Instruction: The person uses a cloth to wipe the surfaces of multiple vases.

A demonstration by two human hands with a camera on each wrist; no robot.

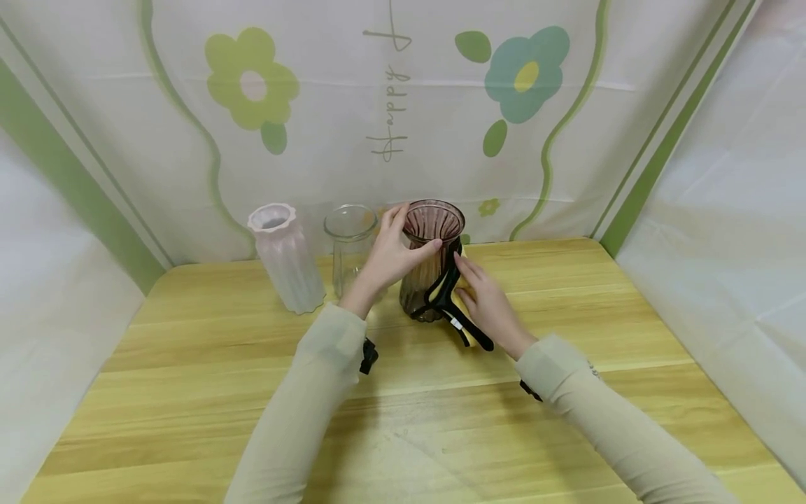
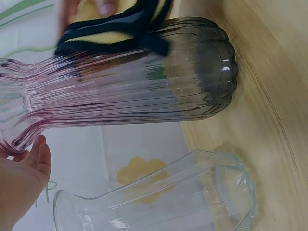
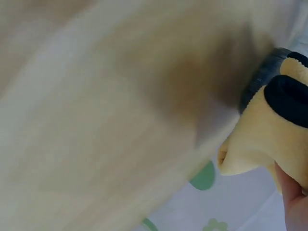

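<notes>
A ribbed glass vase, purple toward the top and smoky grey at its base, stands upright on the table. Around its neck, just under the flared rim, my left hand grips it with thumb and fingers spread apart. My right hand holds a yellow cloth with black edging against the vase's right side. Bunched folds of the cloth show in the right wrist view, with a finger or thumb on them. In the left wrist view, the cloth lies along the vase's ribbed wall.
Just left of the purple vase stands a clear glass vase, partly behind my left hand. Farther left is a white-and-pink fluted vase. The wooden table backs onto a flower-printed curtain, with more fabric at both sides.
</notes>
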